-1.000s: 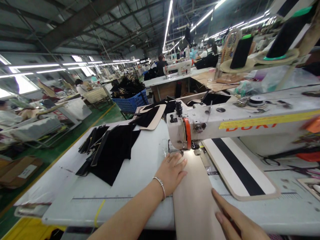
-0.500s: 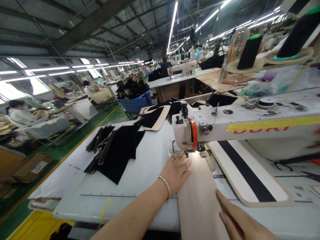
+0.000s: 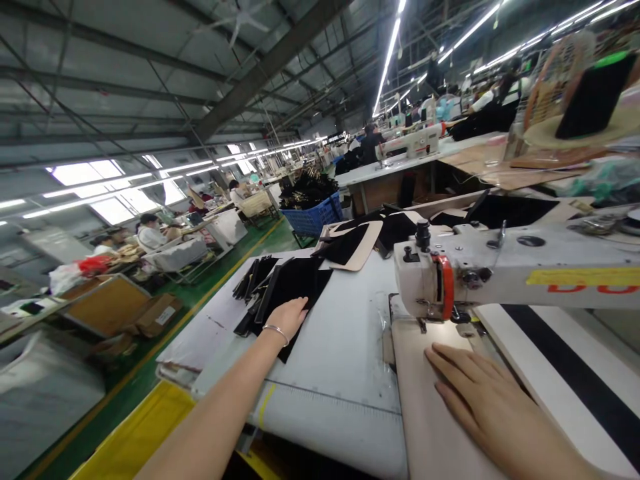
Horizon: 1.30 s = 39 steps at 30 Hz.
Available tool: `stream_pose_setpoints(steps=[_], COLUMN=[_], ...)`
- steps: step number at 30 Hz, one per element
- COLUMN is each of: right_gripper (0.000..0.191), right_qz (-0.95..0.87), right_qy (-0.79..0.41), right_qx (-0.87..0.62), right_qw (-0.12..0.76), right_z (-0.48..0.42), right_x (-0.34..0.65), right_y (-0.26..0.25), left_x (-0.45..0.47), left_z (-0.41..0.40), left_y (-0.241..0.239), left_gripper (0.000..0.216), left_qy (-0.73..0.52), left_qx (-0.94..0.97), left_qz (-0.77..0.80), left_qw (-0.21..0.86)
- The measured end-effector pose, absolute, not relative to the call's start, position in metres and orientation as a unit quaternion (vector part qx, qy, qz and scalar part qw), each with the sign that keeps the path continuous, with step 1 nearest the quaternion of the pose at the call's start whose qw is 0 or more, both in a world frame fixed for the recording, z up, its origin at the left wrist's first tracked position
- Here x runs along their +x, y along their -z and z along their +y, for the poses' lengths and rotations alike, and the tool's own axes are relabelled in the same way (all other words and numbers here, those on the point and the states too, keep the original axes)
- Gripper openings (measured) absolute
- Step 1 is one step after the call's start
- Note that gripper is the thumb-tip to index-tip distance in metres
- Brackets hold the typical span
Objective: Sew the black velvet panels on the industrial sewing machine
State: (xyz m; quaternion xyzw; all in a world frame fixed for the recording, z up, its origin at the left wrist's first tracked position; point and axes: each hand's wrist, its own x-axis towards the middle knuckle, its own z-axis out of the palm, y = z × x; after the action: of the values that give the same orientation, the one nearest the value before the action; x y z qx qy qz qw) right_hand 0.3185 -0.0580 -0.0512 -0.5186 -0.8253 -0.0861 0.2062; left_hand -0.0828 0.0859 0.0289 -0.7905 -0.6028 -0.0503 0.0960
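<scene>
My right hand (image 3: 475, 393) lies flat with outstretched fingers on a beige panel (image 3: 420, 407), just in front of the sewing machine (image 3: 430, 283). The panel's far end lies beneath the lit needle area. At the left, my left hand (image 3: 287, 319), with a bracelet at its wrist, is on a pile of black fabric pieces (image 3: 293, 277). Its fingers are closed at the right edge of the top piece; their tips are partly hidden. Right of the needle, a white panel with a black stripe (image 3: 565, 363) rests under the machine arm.
Beige-and-black pieces (image 3: 357, 247) lie behind the pile. A blue crate (image 3: 315, 215) heaped with dark pieces stands beyond the table. At the back right is a black thread cone (image 3: 595, 100). Other people sit at benches on the far left.
My left hand has left the beige panel and moved left onto the black pieces. My right hand has moved forward from the panel's edge to lie on top of it. The view has turned left.
</scene>
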Motion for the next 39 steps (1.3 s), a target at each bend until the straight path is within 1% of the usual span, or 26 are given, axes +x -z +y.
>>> stream_pose_setpoints(steps=[1, 4, 6, 7, 9, 10, 12, 16, 19, 23, 27, 29, 32, 36, 39], right_gripper=[0.052, 0.053, 0.054, 0.054, 0.051, 0.049, 0.045, 0.043, 0.043, 0.041, 0.038, 0.039, 0.041, 0.042, 0.043], right_qz=[-0.826, -0.827, -0.827, -0.827, -0.825, -0.824, -0.821, -0.819, -0.817, -0.814, -0.814, -0.815, -0.817, -0.816, -0.815], right_qy=[0.090, 0.114, 0.129, 0.132, 0.127, 0.119, 0.101, 0.078, 0.071, 0.060, 0.049, 0.045, 0.046, 0.052, 0.046], right_qx=[-0.518, -0.512, -0.507, -0.506, -0.509, -0.513, -0.523, -0.529, -0.533, -0.536, -0.536, -0.536, -0.534, -0.539, -0.544], right_qw=[0.204, 0.203, 0.205, 0.206, 0.207, 0.207, 0.207, 0.208, 0.210, 0.214, 0.219, 0.216, 0.211, 0.202, 0.196], right_z=[-0.059, -0.060, -0.060, -0.059, -0.057, -0.056, -0.053, -0.052, -0.054, -0.055, -0.055, -0.055, -0.056, -0.057, -0.057], right_x=[0.320, 0.320, 0.319, 0.318, 0.316, 0.315, 0.314, 0.314, 0.313, 0.312, 0.312, 0.312, 0.313, 0.312, 0.311], right_y=[0.052, 0.052, 0.050, 0.048, 0.044, 0.041, 0.036, 0.029, 0.027, 0.021, 0.018, 0.018, 0.018, 0.015, 0.013], left_x=[-0.082, -0.068, -0.047, -0.035, -0.009, 0.004, 0.024, 0.049, 0.062, 0.073, 0.088, 0.100, 0.119, 0.134, 0.138], left_z=[0.084, 0.060, 0.030, 0.014, -0.010, -0.015, -0.008, 0.048, 0.075, 0.063, 0.037, 0.030, 0.030, 0.036, 0.039], left_y=[-0.037, -0.061, -0.069, -0.069, -0.063, -0.056, -0.041, -0.011, -0.003, -0.008, -0.014, -0.012, -0.007, -0.002, -0.002], left_gripper=[0.032, 0.034, 0.032, 0.031, 0.031, 0.030, 0.031, 0.038, 0.031, 0.018, 0.023, 0.024, 0.025, 0.003, 0.005], left_qy=[0.069, 0.134, 0.166, 0.160, 0.101, 0.089, 0.097, 0.129, 0.131, 0.138, 0.172, 0.180, 0.185, 0.173, 0.169], left_qx=[-0.786, -0.779, -0.814, -0.849, -0.912, -0.921, -0.911, -0.853, -0.840, -0.851, -0.865, -0.854, -0.838, -0.856, -0.860], left_qz=[-0.605, -0.595, -0.540, -0.494, -0.399, -0.377, -0.396, -0.505, -0.524, -0.496, -0.423, -0.431, -0.458, -0.446, -0.454], left_qw=[0.107, 0.144, 0.133, 0.098, -0.009, -0.041, -0.059, -0.039, -0.051, -0.099, -0.208, -0.231, -0.232, -0.195, -0.162])
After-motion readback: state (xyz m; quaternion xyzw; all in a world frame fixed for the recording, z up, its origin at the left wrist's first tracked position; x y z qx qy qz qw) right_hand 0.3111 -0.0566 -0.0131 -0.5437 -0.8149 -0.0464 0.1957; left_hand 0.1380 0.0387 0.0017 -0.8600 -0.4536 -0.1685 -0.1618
